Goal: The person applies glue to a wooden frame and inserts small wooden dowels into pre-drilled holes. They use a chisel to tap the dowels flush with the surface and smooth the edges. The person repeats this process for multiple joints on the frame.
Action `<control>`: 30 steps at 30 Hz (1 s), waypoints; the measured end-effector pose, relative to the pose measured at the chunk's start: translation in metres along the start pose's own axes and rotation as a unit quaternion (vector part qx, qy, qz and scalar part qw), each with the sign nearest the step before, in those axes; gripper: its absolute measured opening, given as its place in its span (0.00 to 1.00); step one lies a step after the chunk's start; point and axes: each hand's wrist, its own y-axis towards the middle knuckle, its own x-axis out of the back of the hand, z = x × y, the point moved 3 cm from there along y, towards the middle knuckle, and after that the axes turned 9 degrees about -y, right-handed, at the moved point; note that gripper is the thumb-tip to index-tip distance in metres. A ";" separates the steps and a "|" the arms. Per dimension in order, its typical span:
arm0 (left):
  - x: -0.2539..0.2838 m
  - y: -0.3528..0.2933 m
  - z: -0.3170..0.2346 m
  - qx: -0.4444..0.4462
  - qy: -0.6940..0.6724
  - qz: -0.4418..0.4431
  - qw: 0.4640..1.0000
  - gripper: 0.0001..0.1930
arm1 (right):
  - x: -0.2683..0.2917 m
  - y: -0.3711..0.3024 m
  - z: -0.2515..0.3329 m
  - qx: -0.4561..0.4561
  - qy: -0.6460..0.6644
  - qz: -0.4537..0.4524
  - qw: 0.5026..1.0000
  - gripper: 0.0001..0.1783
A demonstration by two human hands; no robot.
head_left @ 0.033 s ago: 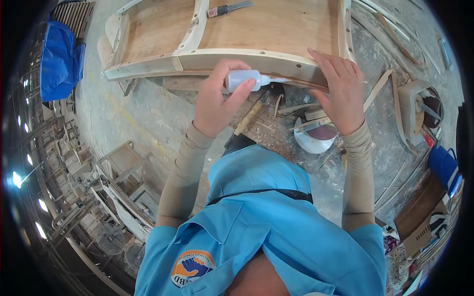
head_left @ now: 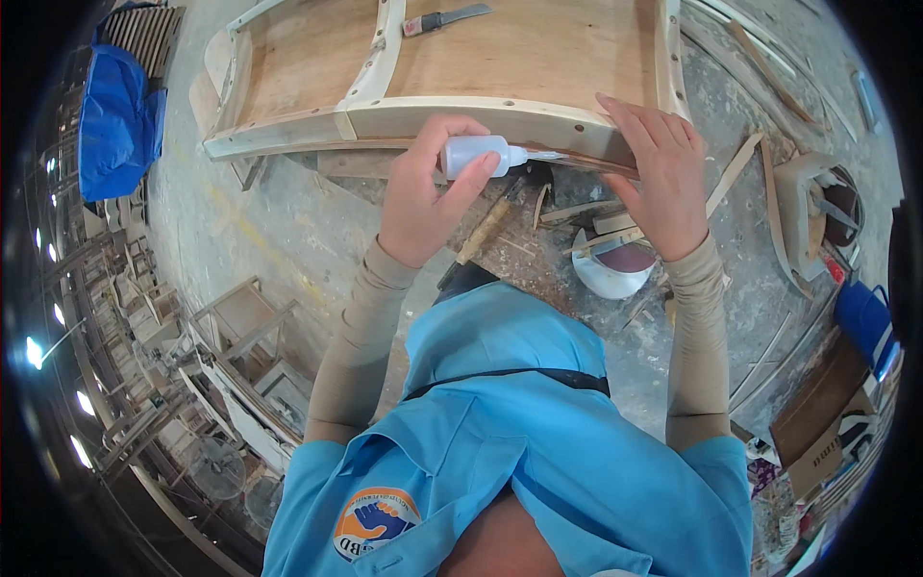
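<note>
A curved wooden furniture frame [head_left: 461,117] with plywood panels lies in front of me, its near rail facing my hands. My left hand [head_left: 428,188] is closed round a small white squeeze bottle [head_left: 471,157]. The bottle lies sideways, its thin nozzle [head_left: 544,155] pointing right along the lower edge of the near rail. My right hand [head_left: 665,173] rests at the right corner of the frame, fingers over the top edge and thumb underneath, gripping the rail. On the panel at the far side lies a chisel-like tool [head_left: 447,19] with a flat blade.
Below the frame lie a hammer with a wooden handle [head_left: 488,229], wood strips [head_left: 735,175] and a white bowl-like piece [head_left: 613,272]. A blue tarp [head_left: 115,125] hangs at the far left, with wooden chair frames [head_left: 250,317] nearer. A blue container [head_left: 865,322] stands at right.
The bottle and my left hand have shifted very slightly to the right. My right hand keeps its grip on the rail.
</note>
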 end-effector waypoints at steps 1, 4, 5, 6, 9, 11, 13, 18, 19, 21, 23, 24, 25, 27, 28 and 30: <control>-0.003 0.001 -0.001 -0.007 0.000 0.000 1.000 0.12 | 0.000 0.000 0.000 0.000 -0.001 -0.003 1.000 0.48; -0.008 0.006 -0.002 -0.008 -0.008 0.005 1.000 0.12 | 0.000 -0.001 -0.001 0.000 -0.001 -0.005 1.000 0.48; -0.010 0.007 -0.004 -0.006 0.003 0.010 1.000 0.12 | -0.001 -0.001 -0.001 0.003 -0.001 -0.015 1.000 0.47; -0.010 0.009 -0.007 -0.005 0.013 0.014 1.000 0.12 | -0.002 -0.002 -0.002 0.006 0.000 -0.025 1.000 0.46; -0.006 0.010 -0.010 -0.025 0.034 0.008 0.999 0.11 | -0.001 -0.003 0.000 0.010 0.005 -0.037 0.999 0.45; 0.002 0.009 -0.009 -0.043 0.042 -0.002 0.998 0.11 | 0.000 -0.003 0.000 0.010 0.006 -0.041 0.999 0.45; 0.013 0.008 -0.005 -0.059 0.049 -0.013 0.997 0.12 | -0.002 -0.003 -0.001 0.010 0.003 -0.045 0.999 0.45; 0.049 -0.003 0.013 -0.058 0.072 -0.049 0.995 0.12 | -0.002 -0.005 -0.001 0.012 0.005 -0.049 0.999 0.45; 0.055 -0.006 0.016 -0.054 0.070 -0.060 0.994 0.12 | -0.002 -0.005 0.000 0.011 0.003 -0.048 0.999 0.45; 0.065 -0.011 0.023 -0.038 0.069 -0.075 0.994 0.12 | -0.004 -0.005 -0.001 0.013 -0.001 -0.052 0.999 0.45; 0.073 -0.016 0.026 -0.006 0.031 -0.092 0.995 0.12 | -0.005 -0.005 -0.002 0.015 -0.002 -0.051 0.999 0.44; 0.076 -0.020 0.028 0.017 -0.007 -0.100 0.995 0.12 | -0.004 -0.005 -0.002 0.016 -0.002 -0.049 0.999 0.44; 0.079 -0.023 0.028 0.040 -0.044 -0.108 0.992 0.13 | -0.004 -0.005 -0.001 0.016 0.000 -0.047 0.999 0.44; 0.083 -0.030 0.033 0.028 -0.124 -0.111 0.986 0.14 | -0.003 -0.006 -0.001 0.023 -0.010 -0.061 0.998 0.44; 0.085 -0.032 0.035 0.021 -0.163 -0.112 0.980 0.15 | -0.002 -0.005 0.001 0.026 -0.015 -0.068 0.997 0.44; 0.081 -0.038 0.032 0.031 -0.255 -0.109 0.960 0.17 | 0.008 -0.013 0.016 0.014 -0.032 -0.120 0.992 0.43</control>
